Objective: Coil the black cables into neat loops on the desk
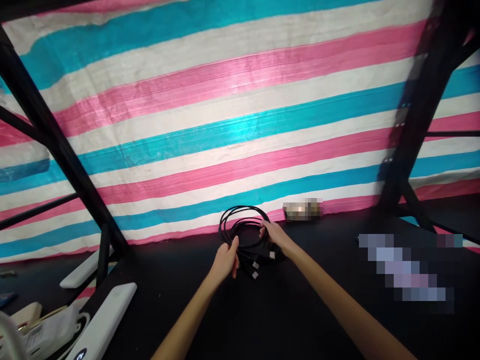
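Black cables (242, 207) are wound in loose loops just above the dark tabletop (180, 295), near its back edge. Several silvery plugs, one of them a connector (255, 275), hang at the lower side of the coil. My left hand (225, 257) is closed on the coil's lower left part, thumb on top. My right hand (274, 232) grips the right side of the loops, its fingers curled round the strands. The fingertips of both hands are partly hidden.
A striped tarp (240, 125) hangs behind the table. Black metal posts (71, 160) rise left and right. A long white bar (108, 320) and a power strip (52, 330) lie at the left. Blurred-out items (302, 210) sit at the back and at the right.
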A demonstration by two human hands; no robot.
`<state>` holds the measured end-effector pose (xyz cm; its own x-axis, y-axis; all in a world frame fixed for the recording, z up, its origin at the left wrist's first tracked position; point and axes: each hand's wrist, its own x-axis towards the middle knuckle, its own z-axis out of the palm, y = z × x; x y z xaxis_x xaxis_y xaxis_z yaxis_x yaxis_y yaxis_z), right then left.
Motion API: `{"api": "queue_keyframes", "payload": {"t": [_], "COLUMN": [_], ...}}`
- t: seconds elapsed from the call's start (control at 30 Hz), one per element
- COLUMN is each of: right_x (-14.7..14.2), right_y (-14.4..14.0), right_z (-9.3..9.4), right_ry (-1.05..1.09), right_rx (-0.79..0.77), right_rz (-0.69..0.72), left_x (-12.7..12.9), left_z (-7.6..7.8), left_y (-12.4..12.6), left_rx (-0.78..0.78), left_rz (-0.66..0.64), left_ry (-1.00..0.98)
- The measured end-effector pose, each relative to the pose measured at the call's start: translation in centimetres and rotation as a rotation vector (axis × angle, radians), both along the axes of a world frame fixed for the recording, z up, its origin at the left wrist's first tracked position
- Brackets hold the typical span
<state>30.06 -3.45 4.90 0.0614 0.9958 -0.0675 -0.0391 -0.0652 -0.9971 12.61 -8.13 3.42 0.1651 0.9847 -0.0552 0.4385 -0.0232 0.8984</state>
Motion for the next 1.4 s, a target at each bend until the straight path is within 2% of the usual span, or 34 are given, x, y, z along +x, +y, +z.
{"api": "queue_keyframes", "payload": {"t": [0.1, 0.23, 0.43, 0.57, 0.8, 0.9, 1.03, 1.17, 1.4], "right_x": [1.7, 3.2, 4.3, 5.3, 7.4, 8.6, 9.8, 9.7, 7.5], "right_y": [0.4, 0.6, -0.1, -0.8, -1.3, -1.3, -1.5, -2.3, -3.5], "right_z": [-1.9, -2.9, -3.4, -3.5, -5.2, -5.9, -6.3, -6.1, -5.4], "right_ry": [-0.252, -0.450, -0.572, -0.595, -0.667, -0.764, -0.926, -1.098, -1.346], "right_rx": [0.018, 0.033, 0.050, 0.082, 0.050, 0.040, 0.064, 0.076, 0.023], "right_rz": [-0.062, -0.077, -0.008, -0.034, -0.036, -0.023, 0.030, 0.092, 0.083], "left_x": [0.5, 1.1, -0.2, -2.0, -5.8, -7.2, -8.3, -8.6, -7.6], "left_z": [-0.5, -0.4, 1.0, 1.2, -0.6, -1.6, -2.3, -2.0, -1.9], "left_y": [0.2, 0.5, -0.2, -1.7, -2.8, -2.6, -2.9, -3.3, -3.9], "left_rx": [0.005, -0.008, 0.028, 0.067, 0.077, 0.035, 0.003, 0.009, 0.074], "left_rz": [-0.015, -0.017, 0.071, 0.060, 0.058, 0.053, -0.024, -0.087, -0.083], "left_ry": [0.082, 0.225, 0.451, 0.477, 0.492, 0.525, 0.596, 0.672, 0.823]}}
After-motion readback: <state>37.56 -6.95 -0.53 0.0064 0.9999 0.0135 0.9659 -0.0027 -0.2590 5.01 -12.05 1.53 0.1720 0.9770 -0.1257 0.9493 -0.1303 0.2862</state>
